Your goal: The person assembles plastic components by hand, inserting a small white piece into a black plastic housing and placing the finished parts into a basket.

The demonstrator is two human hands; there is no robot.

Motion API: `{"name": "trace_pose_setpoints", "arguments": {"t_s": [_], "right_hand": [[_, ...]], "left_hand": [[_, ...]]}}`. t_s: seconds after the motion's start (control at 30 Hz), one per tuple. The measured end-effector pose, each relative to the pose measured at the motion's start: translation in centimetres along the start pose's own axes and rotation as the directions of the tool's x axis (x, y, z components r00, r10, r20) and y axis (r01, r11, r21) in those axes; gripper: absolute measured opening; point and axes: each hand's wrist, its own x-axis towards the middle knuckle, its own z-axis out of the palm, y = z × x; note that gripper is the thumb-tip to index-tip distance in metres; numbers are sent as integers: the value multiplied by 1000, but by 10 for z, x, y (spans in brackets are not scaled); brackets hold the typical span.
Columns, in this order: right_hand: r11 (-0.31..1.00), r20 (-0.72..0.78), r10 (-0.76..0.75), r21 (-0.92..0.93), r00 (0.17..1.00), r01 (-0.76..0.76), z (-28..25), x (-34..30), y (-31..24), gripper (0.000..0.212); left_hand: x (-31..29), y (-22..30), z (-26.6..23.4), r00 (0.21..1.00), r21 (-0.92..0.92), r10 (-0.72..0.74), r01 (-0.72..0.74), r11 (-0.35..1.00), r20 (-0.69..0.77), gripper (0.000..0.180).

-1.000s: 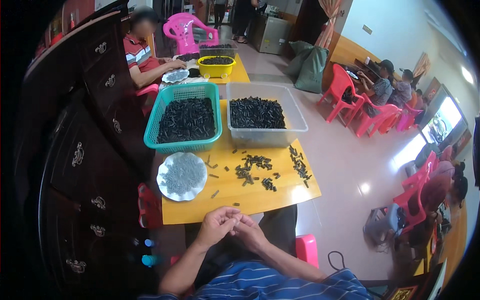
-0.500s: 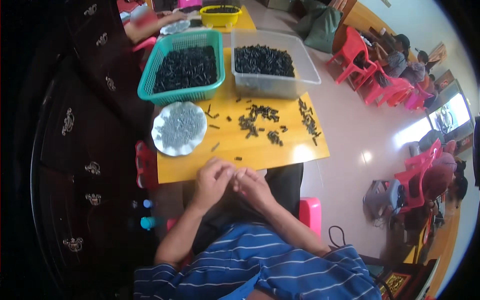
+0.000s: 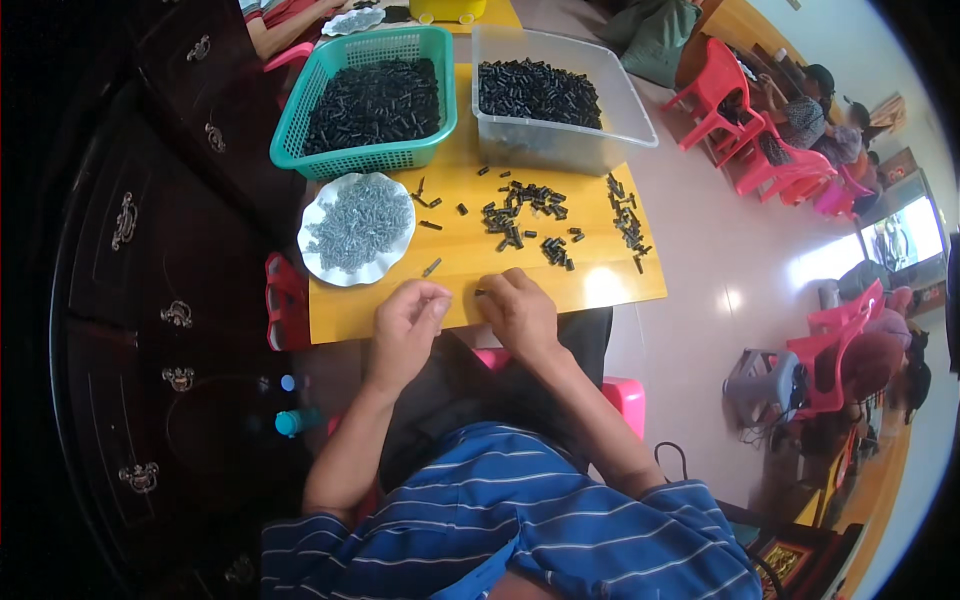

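My left hand (image 3: 408, 332) hovers at the near edge of the yellow table, thumb and forefinger pinched; whatever it holds is too small to make out. To its right, my right hand (image 3: 520, 314) rests on the table edge, fingertips closing on a small black tube-like piece (image 3: 481, 292). Beyond the hands lie loose black pieces in a middle cluster (image 3: 524, 212) and a right-hand strip (image 3: 627, 222). A white scalloped plate (image 3: 312, 262) heaped with small, clear-grey slender pieces is at the left. One slim greyish piece (image 3: 432, 267) lies between plate and hands.
A green basket (image 3: 290, 150) and a clear plastic bin (image 3: 560, 152), both holding many black pieces, stand at the table's far side. Dark drawers (image 3: 110, 330) line the left. Another person's arm (image 3: 285, 38) shows at a farther table; people and pink chairs (image 3: 715, 95) are at right.
My hands, together half a second ago, have parted. The right hand has moved forward onto the table edge, at the lone black piece. The whole view has shifted slightly.
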Motion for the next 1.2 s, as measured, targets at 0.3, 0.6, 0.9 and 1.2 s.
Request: {"name": "trace_pose_setpoints", "arguments": {"t_s": [0.3,0.6,0.9,1.2], "right_hand": [[917,137,144,355,980,-184,-5,-3,5,11],[-34,508,129,861,852,-508,-28,-27,9,14],[-74,488,90,873,868,-483,-36,-29,13,15],[-58,486,120,874,866,-483,-32,-36,24,13]], "left_hand": [[1,-5,6,999,64,-20,18,998,34,9],[4,16,29,995,147,56,-67,987,77,11],[-1,35,45,986,230,112,-139,963,126,17],[2,52,53,976,346,57,-128,930,209,22]]}}
